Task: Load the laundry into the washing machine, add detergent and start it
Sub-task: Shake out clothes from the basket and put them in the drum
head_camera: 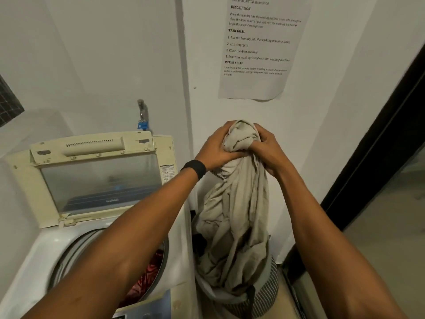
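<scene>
- Laundry on the move: both hands are bunched tight round the top of a beige cloth [234,215], with the left hand [216,150] and right hand [269,153] side by side, fingers curled deep into the fabric.
- The cloth hangs long from that grip, up in front of the wall. Its lower end trails into the striped basket [269,293] on the floor, just right of the washer [34,256]. Half out, then, not clear of the basket.
- Something dark [200,242] shows in the basket behind the cloth. It looks like more to come, though I can't tell how much.
- Over to the washer: the lid [101,180] is up, the drum is open, and a red garment [147,275] is already down inside. Loading has begun.
- Detergent? Nowhere in view, and nothing shows it added.
- My read is that we're early in the job. This cloth has to swing left and drop into the drum, and the rest of the basket follows. After that come detergent, lid down, cycle picked and started.
- The panel [147,314] is barely in shot at the bottom edge, so I can't tell if anything is lit.
</scene>
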`<state>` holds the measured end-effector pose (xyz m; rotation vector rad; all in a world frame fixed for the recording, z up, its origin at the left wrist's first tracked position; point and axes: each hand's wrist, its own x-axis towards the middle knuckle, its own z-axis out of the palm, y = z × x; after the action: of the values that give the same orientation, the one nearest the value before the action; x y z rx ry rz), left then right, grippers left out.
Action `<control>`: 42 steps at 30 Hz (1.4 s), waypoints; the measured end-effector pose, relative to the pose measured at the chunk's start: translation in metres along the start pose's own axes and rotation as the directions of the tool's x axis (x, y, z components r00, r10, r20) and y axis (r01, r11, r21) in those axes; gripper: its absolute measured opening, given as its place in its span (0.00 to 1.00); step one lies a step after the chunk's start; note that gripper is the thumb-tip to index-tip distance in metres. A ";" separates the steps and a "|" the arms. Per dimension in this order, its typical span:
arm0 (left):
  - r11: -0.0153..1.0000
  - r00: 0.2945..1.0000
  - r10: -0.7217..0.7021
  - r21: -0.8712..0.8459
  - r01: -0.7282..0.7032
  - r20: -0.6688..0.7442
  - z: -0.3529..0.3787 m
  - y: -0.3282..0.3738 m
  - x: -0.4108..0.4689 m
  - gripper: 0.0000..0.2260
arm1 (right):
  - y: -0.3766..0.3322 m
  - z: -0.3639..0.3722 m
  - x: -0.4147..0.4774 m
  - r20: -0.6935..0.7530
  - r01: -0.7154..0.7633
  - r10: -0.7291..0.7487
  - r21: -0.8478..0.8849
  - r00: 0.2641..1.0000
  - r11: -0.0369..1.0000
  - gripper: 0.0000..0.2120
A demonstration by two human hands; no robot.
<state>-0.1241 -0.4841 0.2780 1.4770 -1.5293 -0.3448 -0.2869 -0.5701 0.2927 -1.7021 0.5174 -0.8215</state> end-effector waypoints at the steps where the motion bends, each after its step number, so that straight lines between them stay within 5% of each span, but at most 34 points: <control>1: 1.000 1.000 0.009 0.000 -0.009 -0.030 -0.001 0.000 0.002 0.35 | 0.006 -0.001 -0.003 0.020 -0.006 0.006 0.023 1.000 1.000 0.18; 4: 0.999 0.987 -0.026 -0.044 0.020 -0.157 -0.001 0.004 0.007 0.26 | 0.027 0.007 -0.020 -0.050 -0.002 0.007 0.098 0.999 0.995 0.33; 8: 0.974 0.922 -0.063 -0.225 -0.026 -0.383 -0.014 0.007 0.020 0.19 | 0.085 0.034 -0.061 0.040 -0.202 0.207 -0.118 0.977 0.972 0.48; 13: 0.982 0.872 -0.099 -0.189 0.008 -0.479 -0.031 -0.001 0.023 0.16 | 0.098 0.016 -0.059 0.018 -0.306 0.323 -0.272 0.946 0.912 0.20; 18: 0.948 0.852 -0.205 0.118 0.295 -0.481 -0.043 -0.044 0.000 0.25 | 0.018 -0.025 -0.018 -0.236 -0.045 0.048 0.021 0.971 0.999 0.08; 21: 0.953 0.894 -0.248 0.070 0.294 -0.374 -0.021 -0.044 -0.010 0.30 | -0.019 -0.013 0.005 -0.335 0.080 -0.002 0.219 0.942 0.972 0.16; 24: 0.970 0.946 -0.216 -0.163 0.180 -0.242 -0.003 -0.022 -0.007 0.33 | -0.032 0.011 0.022 -0.384 0.125 0.038 0.389 0.922 0.913 0.20; 28: 0.969 0.980 -0.196 -0.162 0.188 -0.037 0.011 -0.022 0.001 0.39 | -0.025 0.030 0.026 -0.274 0.051 0.054 0.365 0.960 0.930 0.12; 30: 0.945 0.957 -0.274 -0.209 0.250 -0.096 0.020 -0.029 -0.001 0.38 | -0.021 0.036 0.026 -0.125 0.001 0.066 0.471 0.990 0.882 0.08; 33: 0.930 0.917 -0.301 -0.295 0.220 -0.263 0.033 -0.029 0.001 0.28 | -0.013 0.034 0.029 -0.039 -0.044 0.086 0.619 0.996 0.784 0.16; 36: 0.929 0.883 -0.317 -0.302 0.215 -0.347 0.038 -0.027 0.003 0.28 | 0.001 0.032 0.012 -0.294 0.035 0.034 0.225 0.955 0.974 0.20; 39: 0.906 0.834 -0.385 -0.331 0.262 -0.394 0.038 -0.025 0.007 0.29 | 0.034 0.043 -0.025 -0.411 0.056 -0.120 -0.165 0.904 0.985 0.35; 42: 0.903 0.819 -0.383 -0.359 0.235 -0.428 0.026 -0.017 0.014 0.26 | 0.093 0.047 -0.058 -0.358 -0.218 0.134 -0.204 0.924 0.954 0.56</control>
<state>-0.1315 -0.5108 0.2580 1.4366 -0.7886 -0.3375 -0.2834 -0.5247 0.1819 -1.7059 1.0311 -0.9556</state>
